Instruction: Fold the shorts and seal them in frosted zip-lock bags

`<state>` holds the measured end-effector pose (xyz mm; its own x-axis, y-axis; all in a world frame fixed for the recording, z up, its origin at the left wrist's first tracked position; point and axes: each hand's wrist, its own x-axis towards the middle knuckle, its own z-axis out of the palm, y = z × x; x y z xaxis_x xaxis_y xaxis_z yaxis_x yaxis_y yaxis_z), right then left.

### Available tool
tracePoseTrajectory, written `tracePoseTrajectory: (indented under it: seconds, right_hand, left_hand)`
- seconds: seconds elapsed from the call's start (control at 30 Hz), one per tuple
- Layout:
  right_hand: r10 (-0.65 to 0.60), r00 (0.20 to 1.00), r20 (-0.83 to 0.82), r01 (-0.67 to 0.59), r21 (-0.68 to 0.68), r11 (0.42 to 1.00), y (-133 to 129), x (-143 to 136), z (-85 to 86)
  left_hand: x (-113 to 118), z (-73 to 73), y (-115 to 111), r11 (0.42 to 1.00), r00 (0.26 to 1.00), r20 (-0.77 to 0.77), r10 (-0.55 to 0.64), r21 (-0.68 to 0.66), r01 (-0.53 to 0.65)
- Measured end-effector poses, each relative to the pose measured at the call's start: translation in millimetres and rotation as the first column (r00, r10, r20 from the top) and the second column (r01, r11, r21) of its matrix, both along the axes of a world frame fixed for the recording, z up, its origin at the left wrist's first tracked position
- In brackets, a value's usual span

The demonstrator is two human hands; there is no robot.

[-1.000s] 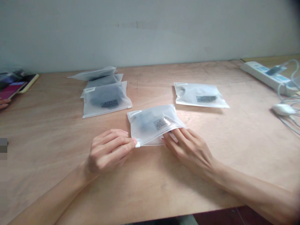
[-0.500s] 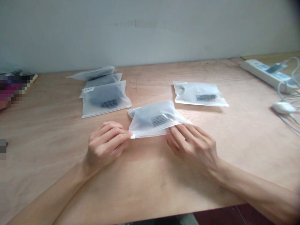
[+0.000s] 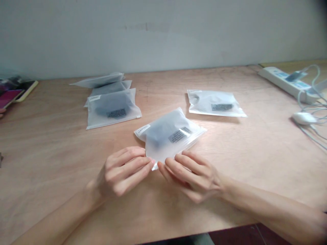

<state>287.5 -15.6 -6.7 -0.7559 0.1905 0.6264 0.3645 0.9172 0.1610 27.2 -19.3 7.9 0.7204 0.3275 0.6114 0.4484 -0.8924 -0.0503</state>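
1. The wooden table (image 3: 46,143) spans the view, bearing all the bags.
2. Three frosted bags (image 3: 97,119) overlap in a group beyond the left hand, apart from the middle bag.
3. The middle bag (image 3: 158,129) lies flat on the table straight ahead of both hands, just beyond the fingers. Its long axis slants: the zip edge runs from the near corner, between the hands, away and out to the right. So most of that edge lies on the right hand's side, while the near corner sits at the left fingertips.
4. The right-hand bag (image 3: 204,102) rests farther back, near the middle bag but not touching it.
5. The left hand (image 3: 127,170) has thumb and finger pinched on the near corner. The right hand (image 3: 192,175) has its fingers bent and close together along the near part of the zip edge; whether they clamp the film, I cannot tell. Both hands are about equally near the bag.
6. A dark printed label (image 3: 180,135) slants with the zip edge.
7. A small white tab (image 3: 154,166) shows at the near corner, between the two hands' fingertips.
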Motion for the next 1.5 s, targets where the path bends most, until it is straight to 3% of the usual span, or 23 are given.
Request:
tracePoseTrajectory:
  seconds: [0.23,0.5,0.77,1.03,1.2,1.37,1.5]
  right_hand:
    - [0.114,0.993,-0.043,-0.119,-0.154,0.981,-8,-2,-7.3]
    - [0.053,0.999,0.009,-0.049,-0.238,0.970,-1,3,-5.1]
    - [-0.053,0.998,0.021,0.056,-0.210,0.976,10,12,-2.2]
    - [-0.155,0.985,0.077,0.157,-0.010,0.988,19,22,0.0]
    - [-0.349,0.925,0.151,0.340,0.081,0.937,22,26,1.7]
    - [-0.536,0.818,0.208,0.517,0.142,0.844,24,30,4.1]
    - [-0.617,0.755,0.220,0.599,0.148,0.787,25,32,4.7]
  left_hand:
    - [6,2.5,-1,0.995,0.995,-0.008,-0.096,-0.036,0.096]
    - [1,-4.4,3,0.996,0.997,0.021,-0.079,-0.037,0.079]
    - [-13,-17.5,12,0.989,0.997,0.054,0.063,-0.139,-0.055]
    - [-18,-18.2,19,0.975,0.975,0.027,0.220,-0.044,-0.218]
    - [-21,-20.5,21,0.893,0.891,0.056,0.450,-0.018,-0.450]
    - [-26,-23.7,23,0.849,0.847,0.052,0.529,-0.034,-0.528]
    - [-28,-24.1,24,0.829,0.827,0.049,0.560,-0.027,-0.559]
